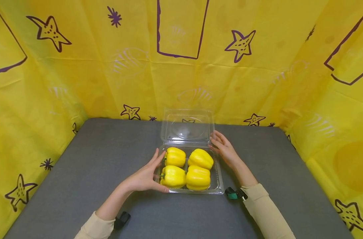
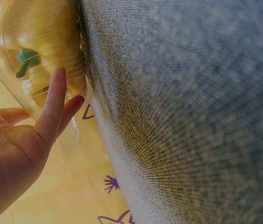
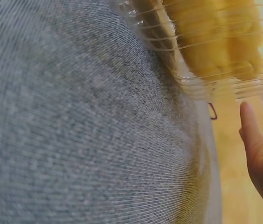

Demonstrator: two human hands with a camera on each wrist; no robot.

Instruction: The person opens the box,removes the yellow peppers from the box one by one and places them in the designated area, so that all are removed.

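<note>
A clear plastic clamshell container (image 1: 217,184) rests on the table, its lid (image 1: 185,127) raised at the back. Several yellow bell peppers (image 1: 173,176) lie inside in two rows; one green stem (image 2: 27,59) shows through the wall in the left wrist view. My left hand (image 1: 143,176) spreads along the container's left side, thumb at the front edge and fingers toward the back corner. At the right rear, my right hand (image 1: 228,153) has its fingertips by the lid's right edge near the hinge. Its thumb points upward beside the container in the right wrist view.
The grey tabletop (image 1: 89,166) extends on both sides of the container. A yellow curtain (image 1: 181,76) with starfish drawings stands behind and at both sides. Dark bands (image 1: 121,219) sit at the wrists.
</note>
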